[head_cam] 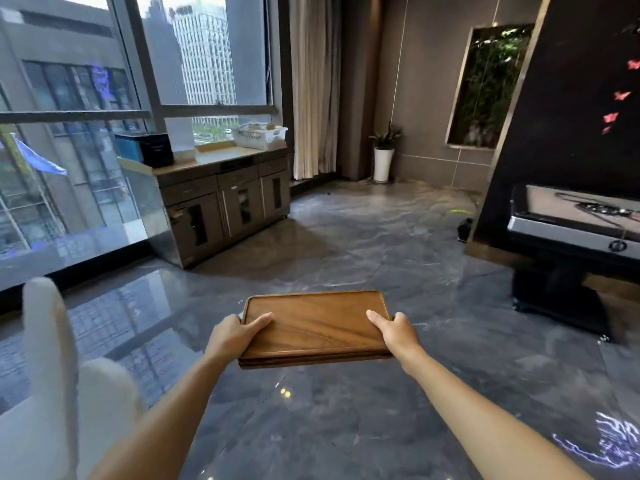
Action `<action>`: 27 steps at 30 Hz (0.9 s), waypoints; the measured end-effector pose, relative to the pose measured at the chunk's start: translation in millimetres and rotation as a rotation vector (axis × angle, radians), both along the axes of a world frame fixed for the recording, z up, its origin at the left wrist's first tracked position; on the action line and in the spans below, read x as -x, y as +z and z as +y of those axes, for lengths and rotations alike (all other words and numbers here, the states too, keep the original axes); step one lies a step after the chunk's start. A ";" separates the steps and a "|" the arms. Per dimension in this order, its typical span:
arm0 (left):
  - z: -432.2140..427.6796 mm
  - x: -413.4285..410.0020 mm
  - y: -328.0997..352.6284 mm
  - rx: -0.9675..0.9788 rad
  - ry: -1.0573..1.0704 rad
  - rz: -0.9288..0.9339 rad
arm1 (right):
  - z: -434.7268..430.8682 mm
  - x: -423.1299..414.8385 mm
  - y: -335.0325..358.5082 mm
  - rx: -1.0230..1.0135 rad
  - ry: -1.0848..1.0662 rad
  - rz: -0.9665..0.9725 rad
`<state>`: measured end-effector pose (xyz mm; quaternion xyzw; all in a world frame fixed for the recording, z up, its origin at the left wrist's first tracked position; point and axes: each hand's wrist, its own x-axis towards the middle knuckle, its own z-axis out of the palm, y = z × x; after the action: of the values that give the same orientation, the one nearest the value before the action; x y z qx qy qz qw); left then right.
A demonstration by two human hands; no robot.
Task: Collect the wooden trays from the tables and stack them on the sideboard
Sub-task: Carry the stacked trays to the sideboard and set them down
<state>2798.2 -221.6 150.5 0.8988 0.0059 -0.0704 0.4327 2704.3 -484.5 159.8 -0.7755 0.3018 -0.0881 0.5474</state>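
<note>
I carry a small stack of brown wooden trays [317, 323] level in front of me, above the grey floor. My left hand [235, 336] grips the stack's left edge with the thumb on top. At the right edge my right hand [394, 332] holds it the same way. The sideboard [225, 199], a grey-brown cabinet with a light top, stands ahead at the left under the window. No tray is visible on its top.
A white basket [260, 135] and a black box [156, 148] sit on the sideboard top. A white chair back [52, 358] rises at my near left. A dark table [571, 233] stands at the right, a potted plant [383, 154] in the far corner.
</note>
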 end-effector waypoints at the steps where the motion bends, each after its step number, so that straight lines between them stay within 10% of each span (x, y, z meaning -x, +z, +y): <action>1: -12.0 -21.9 4.4 -0.007 0.001 -0.003 | -12.3 -21.6 3.3 0.008 -0.002 -0.005; 27: -235.9 -623.4 13.2 0.030 0.313 -0.036 | -252.9 -708.0 13.0 0.040 0.310 -0.059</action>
<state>3421.5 -457.5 163.7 0.8815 0.1372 0.0140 0.4516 3412.3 -737.3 172.9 -0.8208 0.1603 -0.0313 0.5474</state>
